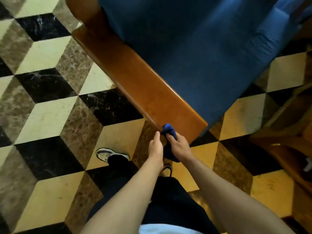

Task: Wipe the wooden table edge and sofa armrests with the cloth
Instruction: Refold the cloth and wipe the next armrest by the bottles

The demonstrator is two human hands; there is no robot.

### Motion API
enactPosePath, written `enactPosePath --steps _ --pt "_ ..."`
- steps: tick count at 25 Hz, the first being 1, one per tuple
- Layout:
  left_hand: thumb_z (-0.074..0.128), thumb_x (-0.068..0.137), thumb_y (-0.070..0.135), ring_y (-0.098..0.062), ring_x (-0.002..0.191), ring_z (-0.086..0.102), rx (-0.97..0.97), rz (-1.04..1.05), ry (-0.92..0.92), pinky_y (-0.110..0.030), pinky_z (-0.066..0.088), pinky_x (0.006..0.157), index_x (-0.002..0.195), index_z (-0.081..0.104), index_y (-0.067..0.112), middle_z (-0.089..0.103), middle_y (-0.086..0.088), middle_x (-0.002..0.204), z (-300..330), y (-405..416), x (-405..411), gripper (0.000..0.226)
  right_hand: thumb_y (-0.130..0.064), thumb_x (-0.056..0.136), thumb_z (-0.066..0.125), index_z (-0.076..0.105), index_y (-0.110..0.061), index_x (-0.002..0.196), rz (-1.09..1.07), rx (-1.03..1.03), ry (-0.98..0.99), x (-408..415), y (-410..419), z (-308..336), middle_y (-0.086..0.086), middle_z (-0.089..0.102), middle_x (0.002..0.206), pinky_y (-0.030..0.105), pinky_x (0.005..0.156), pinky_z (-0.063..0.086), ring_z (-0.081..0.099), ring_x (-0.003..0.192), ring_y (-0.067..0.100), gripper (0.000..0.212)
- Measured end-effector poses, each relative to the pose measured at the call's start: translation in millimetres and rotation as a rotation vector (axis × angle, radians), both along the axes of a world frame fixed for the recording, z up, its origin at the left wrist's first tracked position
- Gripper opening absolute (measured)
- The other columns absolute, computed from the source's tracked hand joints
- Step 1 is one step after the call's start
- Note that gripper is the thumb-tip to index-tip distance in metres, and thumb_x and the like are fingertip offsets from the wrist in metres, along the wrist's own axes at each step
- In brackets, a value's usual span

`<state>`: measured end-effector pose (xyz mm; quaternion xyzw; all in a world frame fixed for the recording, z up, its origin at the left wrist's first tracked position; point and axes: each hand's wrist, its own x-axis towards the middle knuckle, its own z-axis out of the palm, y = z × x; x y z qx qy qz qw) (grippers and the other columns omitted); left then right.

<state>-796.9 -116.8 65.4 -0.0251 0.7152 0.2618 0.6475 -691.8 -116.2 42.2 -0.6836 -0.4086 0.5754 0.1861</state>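
Right hand point(179, 146) grips blue cloth point(168, 130) at near end of wooden armrest point(135, 78); left hand point(155, 147) beside, fingers straight.

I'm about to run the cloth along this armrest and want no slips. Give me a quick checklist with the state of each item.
1. Cloth gripped by right hand: ok.
2. Cloth touching the near end of the wooden armrest: ok.
3. Left hand clear of the cloth, fingers straight: ok.
4. Armrest top free of objects ahead: ok.
5. Cloth damp or clean: cannot tell.
6. Blue cushion clear of the wiping path: ok.
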Motion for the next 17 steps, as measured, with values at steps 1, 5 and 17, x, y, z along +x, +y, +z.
enactPosePath --steps 1,5,17 --pt "0.056 0.094 0.055 -0.028 0.114 0.064 0.098 -0.007 0.033 -0.041 0.051 0.098 0.12 0.063 0.018 0.061 -0.013 0.141 12 -2 -9 0.045 -0.026 0.106 0.053 0.072 -0.029 0.105 -0.07 -0.062 0.092 -12 1 18 -0.012 0.074 0.103 0.032 0.088 0.051 0.067 0.111 0.019 0.019" --pt "0.071 0.07 0.064 -0.016 0.095 0.073 0.334 -0.105 0.099 -0.022 0.055 0.068 0.1 0.069 0.026 0.075 -0.005 0.11 62 12 -65 0.049 -0.044 0.105 0.051 0.076 -0.028 0.105 -0.234 -0.24 0.429 -76 31 75 0.004 0.078 0.105 0.03 0.081 0.06 0.075 0.095 0.017 0.03" --pt "0.078 0.082 0.0 -0.043 0.095 0.073 0.364 0.358 0.044 -0.059 0.057 0.094 0.112 0.07 -0.005 0.075 -0.026 0.099 112 146 -325 0.031 -0.054 0.103 0.048 0.078 -0.027 0.095 0.138 -0.29 0.379 -341 205 138 0.0 0.077 0.103 0.034 0.092 0.053 0.07 0.099 0.017 0.042"
